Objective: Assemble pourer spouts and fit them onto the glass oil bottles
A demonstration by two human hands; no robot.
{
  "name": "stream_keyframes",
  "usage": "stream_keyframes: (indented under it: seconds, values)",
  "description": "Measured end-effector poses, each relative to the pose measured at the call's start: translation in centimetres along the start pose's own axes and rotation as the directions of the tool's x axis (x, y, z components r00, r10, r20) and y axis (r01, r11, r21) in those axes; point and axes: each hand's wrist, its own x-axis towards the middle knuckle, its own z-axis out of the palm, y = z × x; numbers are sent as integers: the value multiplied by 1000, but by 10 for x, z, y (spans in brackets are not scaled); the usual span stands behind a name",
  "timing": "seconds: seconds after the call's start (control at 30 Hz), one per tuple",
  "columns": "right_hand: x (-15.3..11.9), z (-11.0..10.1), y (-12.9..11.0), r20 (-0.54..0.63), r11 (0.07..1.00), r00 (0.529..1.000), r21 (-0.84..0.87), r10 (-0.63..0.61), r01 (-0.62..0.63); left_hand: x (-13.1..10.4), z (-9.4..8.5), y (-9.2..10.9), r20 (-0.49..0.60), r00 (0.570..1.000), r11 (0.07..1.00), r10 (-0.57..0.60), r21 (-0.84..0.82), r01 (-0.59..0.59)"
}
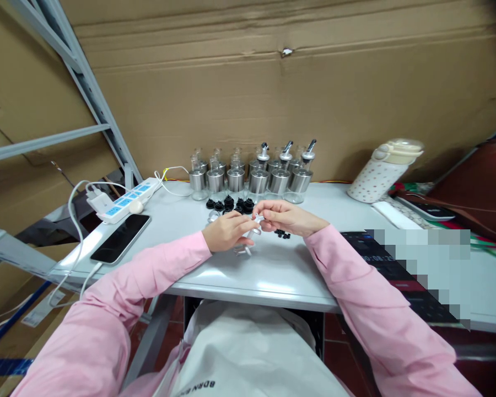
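Though small, pale piece (258,219) between fingers (273,205)

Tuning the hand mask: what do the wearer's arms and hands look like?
Pink wrist-length sleeves, creased, no visible markings. Left hand and right hand are bare: no gloves, watch or rings visible.
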Motion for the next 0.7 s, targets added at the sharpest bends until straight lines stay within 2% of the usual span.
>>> stream_keyframes:
  seconds: [0.1,0.17,0.23,0.3,0.37,0.4,0.47,0.6,0.7]
  values:
    - [1,1,-1,-51,999,998,-27,-36,35,2,-8,-6,41,998,999,-50,-15,51]
    - [2,-1,-3,-141,995,985,-28,-99,96,0,-13,-16,75,975,978,-209,-10,210]
    - [3,-3,-4,-247,989,958,-25,-148,147,-6,-15,-29,110,893,900,-437,50,434]
    - [3,-6,-5,-340,986,926,-16,-163,168,-15,-12,-43,150,767,781,-624,126,611]
    - [3,-8,-6,-403,985,902,-2,-157,170,-25,-6,-56,187,675,697,-714,103,709]
    - [3,-9,-5,-420,986,895,4,-151,169,-29,-4,-60,211,651,677,-730,84,732]
    - [4,-9,-5,-432,986,890,6,-146,164,-33,0,-65,245,641,671,-727,58,739]
    - [5,-7,-4,-427,987,892,-3,-147,161,-31,0,-62,257,667,705,-699,91,704]
    - [4,-6,-4,-423,986,893,-6,-151,164,-26,-3,-57,248,669,707,-701,115,698]
